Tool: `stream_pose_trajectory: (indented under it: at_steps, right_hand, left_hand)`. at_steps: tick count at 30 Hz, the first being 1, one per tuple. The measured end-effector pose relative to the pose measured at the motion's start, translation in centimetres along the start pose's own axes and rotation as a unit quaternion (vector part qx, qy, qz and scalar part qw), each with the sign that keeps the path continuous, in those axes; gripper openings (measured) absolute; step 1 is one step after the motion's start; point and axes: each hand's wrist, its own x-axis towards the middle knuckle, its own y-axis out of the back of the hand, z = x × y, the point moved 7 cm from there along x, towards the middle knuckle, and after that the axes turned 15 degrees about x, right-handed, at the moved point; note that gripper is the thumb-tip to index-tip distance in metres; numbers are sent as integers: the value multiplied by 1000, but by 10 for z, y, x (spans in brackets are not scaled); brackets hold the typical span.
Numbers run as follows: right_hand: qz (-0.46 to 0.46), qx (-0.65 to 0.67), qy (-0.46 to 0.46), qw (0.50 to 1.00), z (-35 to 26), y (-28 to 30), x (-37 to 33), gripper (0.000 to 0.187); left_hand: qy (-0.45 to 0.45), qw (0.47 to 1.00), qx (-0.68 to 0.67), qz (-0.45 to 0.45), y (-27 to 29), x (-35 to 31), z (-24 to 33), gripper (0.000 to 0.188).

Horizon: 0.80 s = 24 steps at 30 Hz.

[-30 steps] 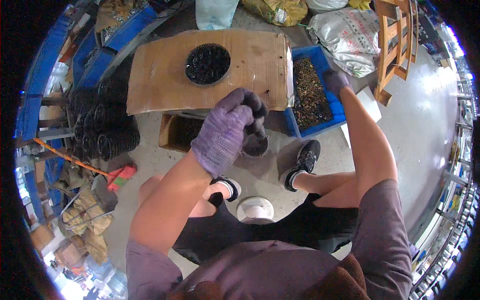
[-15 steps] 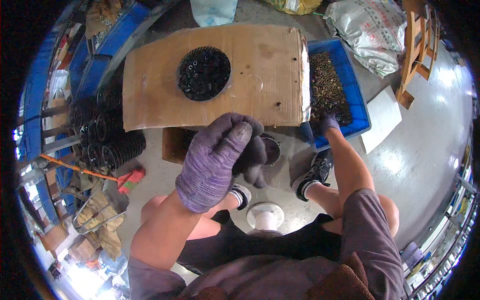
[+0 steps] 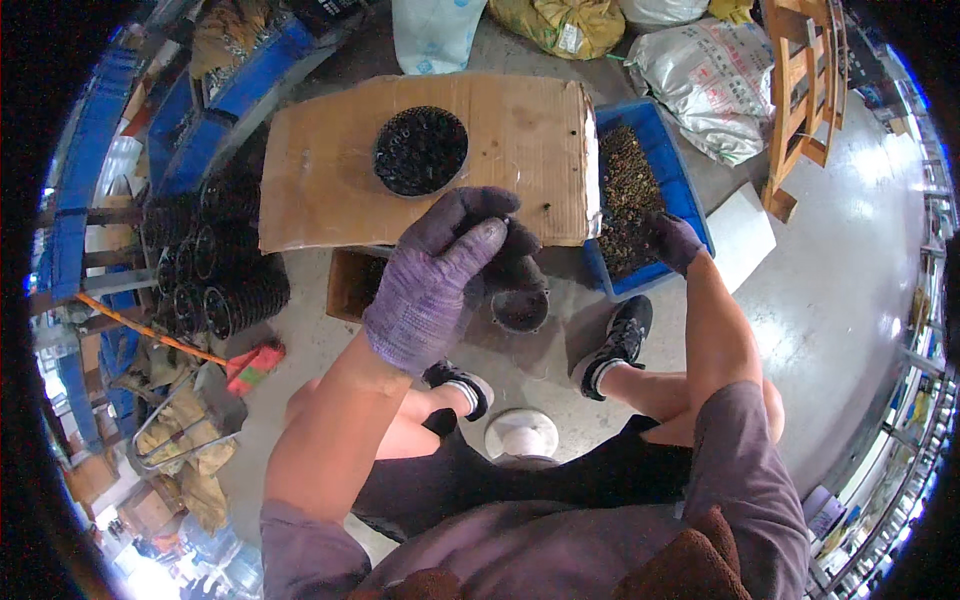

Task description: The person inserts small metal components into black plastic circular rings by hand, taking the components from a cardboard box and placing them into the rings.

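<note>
A seated worker in purple knit gloves reaches two ways around a sheet of cardboard [image 3: 330, 185] on a workshop floor. The left hand [image 3: 440, 275] is raised at the cardboard's near edge, fingers curled in and the thumb pressed toward the index finger — whether a small part is pinched there cannot be told. The right hand [image 3: 675, 243] is down inside a blue tray [image 3: 676, 165] just right of the cardboard, its dark fingertips over a heap of small brass-toned and dark parts [image 3: 628, 175]; whether those fingers are open or closed on something cannot be made out. On the cardboard itself, left of its middle, rests a round black mesh-sided dish [image 3: 425, 112] filled with small dark pieces [image 3: 420, 155]. Below the cardboard's near edge, a brown box [image 3: 343, 285] and a round dark cup [image 3: 520, 312] are partly in view, the cup just beyond the left hand's fingers. Stacked black coils [image 3: 240, 300] lie left of the cardboard — a printed white sack [image 3: 705, 85] and a wooden pallet [image 3: 790, 120] stand beyond its right end.
</note>
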Motion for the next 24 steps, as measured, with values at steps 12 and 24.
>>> stream_pose_trajectory:
  at_steps: [12, 24]
  right_hand:
    - [-117, -71, 337, 932, -141, 63, -90, 29]
    - [-199, 27, 174, 964, -127, -254, -264, 19]
  left_hand:
    - [-39, 997, -23, -66, -15, -2, 0, 23]
    - [-18, 995, -63, -78, -15, -25, -5, 24]
